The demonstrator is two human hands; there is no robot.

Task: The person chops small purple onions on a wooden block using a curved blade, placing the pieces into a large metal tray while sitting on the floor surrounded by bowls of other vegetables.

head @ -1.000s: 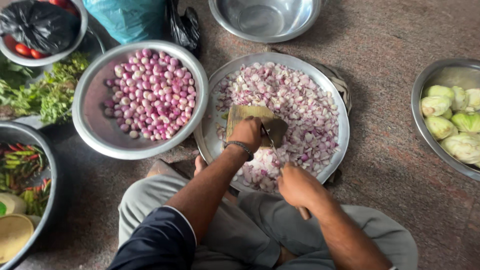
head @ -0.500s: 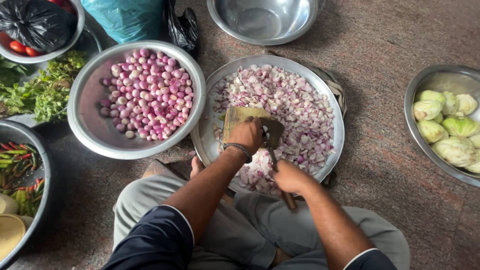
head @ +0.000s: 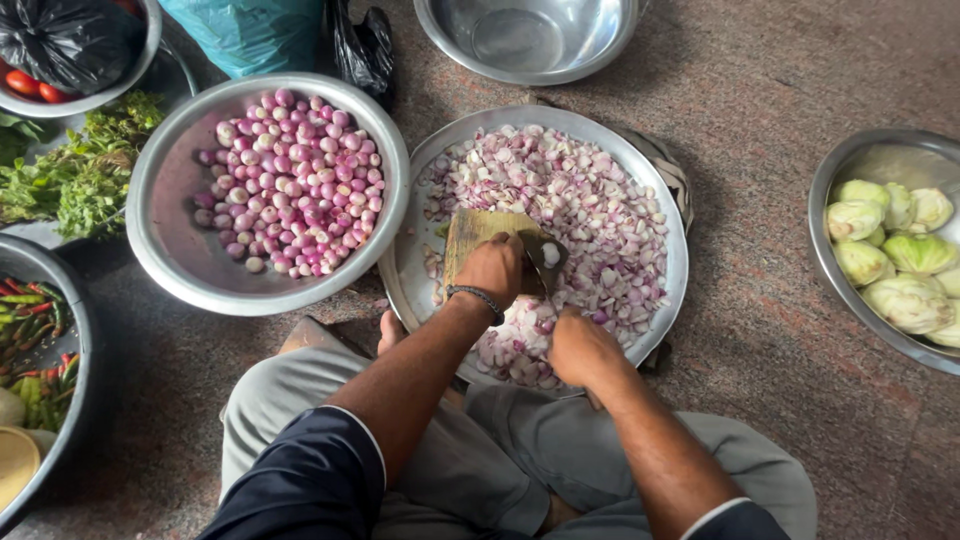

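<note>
I sit on the floor over a wide steel plate (head: 672, 262) heaped with chopped pink shallots (head: 590, 200). A small wooden board (head: 472, 228) lies in the plate. My left hand (head: 492, 270) is curled on the board, fingertips pinching a pale shallot piece (head: 550, 252) against a dark knife blade (head: 540, 268). My right hand (head: 580, 350) is closed just below the blade, over the cut pieces, gripping the knife; the handle is hidden in the fist. A steel bowl (head: 165, 255) of whole peeled shallots (head: 290, 190) stands to the left of the plate.
An empty steel bowl (head: 530, 40) stands behind the plate. At right, a bowl (head: 828, 265) holds pale green cabbage pieces (head: 900, 250). At left are leafy greens (head: 80, 170), a bowl of chillies (head: 30, 340), tomatoes (head: 25, 85), a black bag (head: 60, 35) and a teal bag (head: 250, 30).
My right hand has moved forward with the knife, from near my lap up to the board's edge. My left hand has stayed on the board.
</note>
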